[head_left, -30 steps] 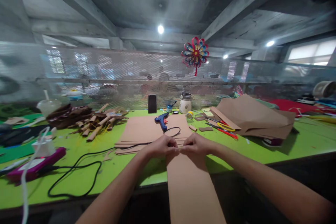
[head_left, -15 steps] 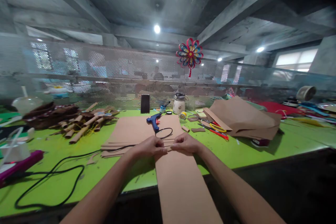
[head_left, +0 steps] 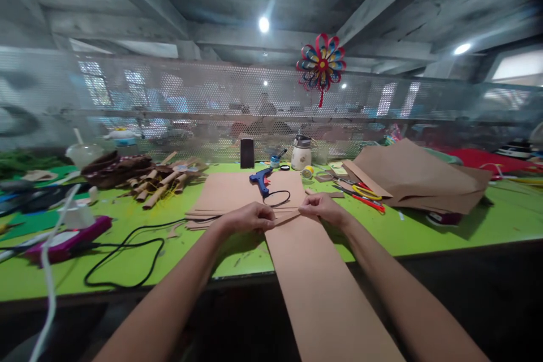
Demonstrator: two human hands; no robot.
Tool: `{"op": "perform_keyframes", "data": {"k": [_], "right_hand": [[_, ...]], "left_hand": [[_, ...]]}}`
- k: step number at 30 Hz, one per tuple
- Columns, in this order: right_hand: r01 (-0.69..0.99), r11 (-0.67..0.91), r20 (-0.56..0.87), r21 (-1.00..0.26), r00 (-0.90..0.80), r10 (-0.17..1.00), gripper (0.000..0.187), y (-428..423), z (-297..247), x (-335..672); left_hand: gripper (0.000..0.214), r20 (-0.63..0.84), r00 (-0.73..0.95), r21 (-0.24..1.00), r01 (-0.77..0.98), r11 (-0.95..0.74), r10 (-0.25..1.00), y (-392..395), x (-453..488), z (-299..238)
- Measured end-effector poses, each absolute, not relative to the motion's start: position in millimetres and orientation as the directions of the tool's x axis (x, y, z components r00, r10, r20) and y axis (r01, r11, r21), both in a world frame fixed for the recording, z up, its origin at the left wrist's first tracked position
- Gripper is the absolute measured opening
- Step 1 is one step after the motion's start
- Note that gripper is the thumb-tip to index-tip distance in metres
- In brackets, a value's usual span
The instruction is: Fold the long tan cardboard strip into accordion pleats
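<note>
A long brown paper strip [head_left: 322,288] runs from the green table [head_left: 127,254] over its front edge toward me. My left hand [head_left: 248,218] pinches the strip's far end at its left corner. My right hand [head_left: 324,207] pinches the same end at its right corner. Both hands are closed on the paper, a little apart, with the far edge stretched between them. Just beyond the hands lies a stack of brown paper sheets [head_left: 229,195] with a blue glue gun [head_left: 261,180] and its black cord loop on top.
Rolled brown paper tubes [head_left: 156,186] lie at the back left. Large brown sheets [head_left: 419,181] and scissors with yellow and red handles [head_left: 365,197] lie at the right. A black cord [head_left: 123,254] loops at the left near a pink block [head_left: 68,240]. A mesh screen [head_left: 169,107] backs the table.
My hands have moved apart along the strip's far end, from touching in the middle to the two corners. The right hand now sits slightly farther back.
</note>
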State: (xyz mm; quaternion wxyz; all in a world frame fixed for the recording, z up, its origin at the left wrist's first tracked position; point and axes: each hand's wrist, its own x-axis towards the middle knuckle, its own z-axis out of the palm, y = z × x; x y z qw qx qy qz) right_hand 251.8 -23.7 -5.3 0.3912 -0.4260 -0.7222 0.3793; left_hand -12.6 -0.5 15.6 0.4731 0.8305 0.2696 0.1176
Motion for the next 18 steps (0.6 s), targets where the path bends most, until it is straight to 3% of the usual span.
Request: {"op": "perform_keyframes", "data": {"k": [4, 11, 18], "right_hand": [[0.269, 0.333, 0.254, -0.904, -0.288, 0.923, 0.037, -23.6, -7.4, 251.1], [0.176, 0.276, 0.236, -0.945, -0.222, 0.946, 0.038, -24.5, -4.9, 249.4], [0.079, 0.233, 0.211, -0.969, -0.220, 0.952, 0.036, -25.5, -3.8, 253.4]], "left_hand": [[0.036, -0.018, 0.813, 0.815, 0.349, -0.463, 0.582, 0.5, -11.9, 17.7], [0.043, -0.094, 0.771, 0.755, 0.467, -0.460, 0.630, 2.0, -15.1, 18.4], [0.038, -0.089, 0.775, 0.819, 0.415, -0.397, 0.625, 1.6, -17.5, 23.0]]}}
